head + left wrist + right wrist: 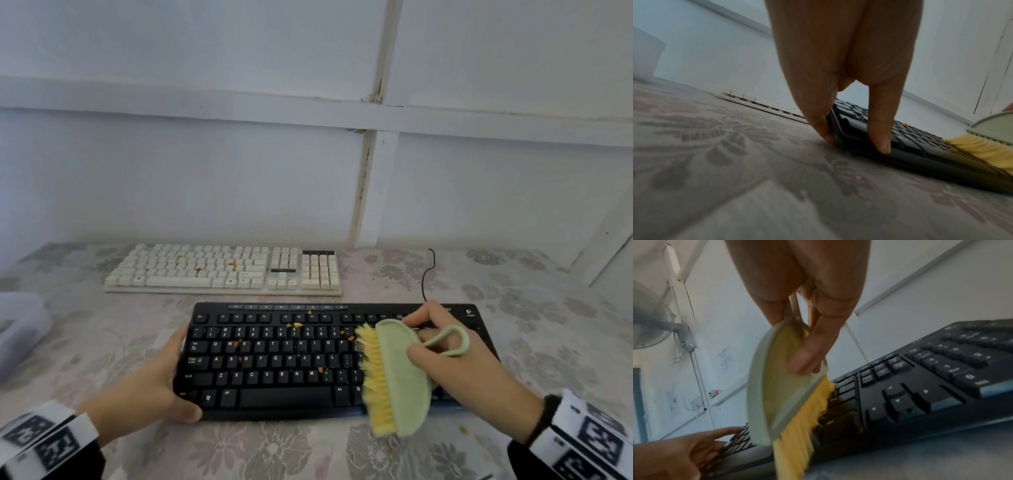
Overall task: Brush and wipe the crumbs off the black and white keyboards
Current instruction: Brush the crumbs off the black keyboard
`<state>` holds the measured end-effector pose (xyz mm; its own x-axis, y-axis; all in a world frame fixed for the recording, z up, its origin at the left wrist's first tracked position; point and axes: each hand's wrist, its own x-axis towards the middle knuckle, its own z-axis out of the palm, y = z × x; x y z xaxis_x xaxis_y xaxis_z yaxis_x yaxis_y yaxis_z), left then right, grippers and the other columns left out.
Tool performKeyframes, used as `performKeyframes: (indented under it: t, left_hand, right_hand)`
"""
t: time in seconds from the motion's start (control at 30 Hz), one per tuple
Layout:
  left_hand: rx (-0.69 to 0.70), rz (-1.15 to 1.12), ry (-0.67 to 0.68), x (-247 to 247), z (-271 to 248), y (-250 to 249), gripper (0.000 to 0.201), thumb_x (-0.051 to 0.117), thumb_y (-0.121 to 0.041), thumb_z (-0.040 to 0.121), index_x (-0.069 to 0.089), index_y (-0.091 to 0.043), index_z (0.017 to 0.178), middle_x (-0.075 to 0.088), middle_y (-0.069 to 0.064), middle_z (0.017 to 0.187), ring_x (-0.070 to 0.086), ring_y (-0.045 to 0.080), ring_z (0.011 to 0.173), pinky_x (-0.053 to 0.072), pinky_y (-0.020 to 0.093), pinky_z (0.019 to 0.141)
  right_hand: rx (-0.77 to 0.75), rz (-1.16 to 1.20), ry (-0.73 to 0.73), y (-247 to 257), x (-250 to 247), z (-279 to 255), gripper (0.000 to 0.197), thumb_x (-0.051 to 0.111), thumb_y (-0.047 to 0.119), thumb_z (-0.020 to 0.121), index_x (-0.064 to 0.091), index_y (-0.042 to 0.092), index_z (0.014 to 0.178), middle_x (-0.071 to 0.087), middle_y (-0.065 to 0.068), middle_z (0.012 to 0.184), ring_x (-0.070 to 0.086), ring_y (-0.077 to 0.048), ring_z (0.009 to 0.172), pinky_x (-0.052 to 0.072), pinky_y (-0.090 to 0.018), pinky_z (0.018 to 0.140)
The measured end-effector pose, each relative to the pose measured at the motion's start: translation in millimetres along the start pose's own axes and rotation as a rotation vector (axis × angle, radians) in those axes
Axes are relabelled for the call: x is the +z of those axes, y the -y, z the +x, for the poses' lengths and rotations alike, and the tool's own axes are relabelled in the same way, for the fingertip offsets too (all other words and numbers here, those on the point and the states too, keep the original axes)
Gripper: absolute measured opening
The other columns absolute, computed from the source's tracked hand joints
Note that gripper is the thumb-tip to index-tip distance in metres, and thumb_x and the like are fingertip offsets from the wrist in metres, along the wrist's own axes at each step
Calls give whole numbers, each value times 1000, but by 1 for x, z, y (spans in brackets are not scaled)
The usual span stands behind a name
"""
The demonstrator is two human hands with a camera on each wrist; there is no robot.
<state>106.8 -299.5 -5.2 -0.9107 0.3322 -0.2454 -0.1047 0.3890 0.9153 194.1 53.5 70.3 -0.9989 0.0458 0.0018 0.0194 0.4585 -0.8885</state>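
A black keyboard [281, 359] lies near me on the flowered cloth, with orange crumbs [296, 325] scattered over its keys. My left hand [161, 383] holds its left end, thumb on the front corner and fingers [824, 126] against the side. My right hand [455, 356] grips a pale green brush [400, 380] with yellow bristles [375, 377] that touch the keys right of the letter block [809, 408]. Behind lies a white keyboard [222, 270], also carrying orange crumbs [232, 263].
A black cable [426, 274] runs from the back wall toward the black keyboard's far right corner. A translucent plastic container [20, 325] stands at the left edge. A small crumb [463, 430] lies on the cloth near my right wrist. A wall fan [649, 324] hangs behind.
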Motion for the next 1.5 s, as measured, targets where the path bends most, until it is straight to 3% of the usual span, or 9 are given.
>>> performKeyframes:
  t: [0.13,0.27,0.37,0.7,0.8,1.07,1.23,1.4,1.5]
  left_hand:
    - [4,2,2,0,1,1,109,72,16,46,26,-58,112,59,-7,117,64,5,99,51,25,75]
    - [-1,-6,6,0,1,2,109,71,20,49,26,-58,112,59,-6,117,64,6,98,52,25,75]
    - [2,-2,7,0,0,2,110,72,12,44,25,-60,112,59,-7,119,63,8,102,51,27,78]
    - [-9,43,12,-3,1,5,111,78,-8,36,23,-66,113,58,-8,121,60,14,111,49,37,92]
    - [-15,50,21,-4,1,5,112,80,-9,36,22,-67,112,57,-8,122,58,15,112,47,39,96]
    - [0,38,3,-1,-1,2,110,75,3,41,23,-64,111,57,-6,121,59,14,110,49,31,88]
    - [1,36,13,-1,0,3,110,76,-1,39,23,-64,112,57,-7,121,59,13,110,49,31,88]
    - [7,24,7,-1,1,3,110,74,3,41,24,-63,113,59,-6,119,62,13,106,51,29,81]
    - [6,36,14,-2,1,4,112,76,0,40,23,-65,113,58,-8,120,61,15,108,50,31,84]
  right_hand:
    - [31,15,59,11,-11,2,12,56,2,86,58,12,91,58,-2,58,53,-10,53,46,-21,50]
    - [-66,70,-162,20,-15,21,18,56,2,87,57,18,95,67,-10,71,62,-13,59,52,-26,53]
    - [-83,130,-243,21,-6,35,18,54,1,90,53,15,100,67,0,67,64,-5,56,53,-21,50]
    - [-13,34,-1,9,13,6,13,53,3,88,51,13,96,62,-21,83,56,-17,64,53,-24,54]
    - [7,35,59,13,9,0,14,54,3,87,54,14,95,61,-15,73,55,-11,58,50,-21,52]
    - [-58,206,-214,22,4,27,17,54,0,90,53,14,101,68,-1,75,67,-6,59,50,-18,50]
    - [-16,94,-98,9,11,17,15,54,2,89,52,14,97,69,-9,83,67,-18,68,53,-21,55]
    - [14,58,62,4,14,-6,15,53,3,88,53,16,93,56,-26,76,49,-19,61,48,-25,55]
    - [29,83,98,11,7,-6,12,54,1,87,55,12,93,56,-10,62,51,-12,53,47,-22,51]
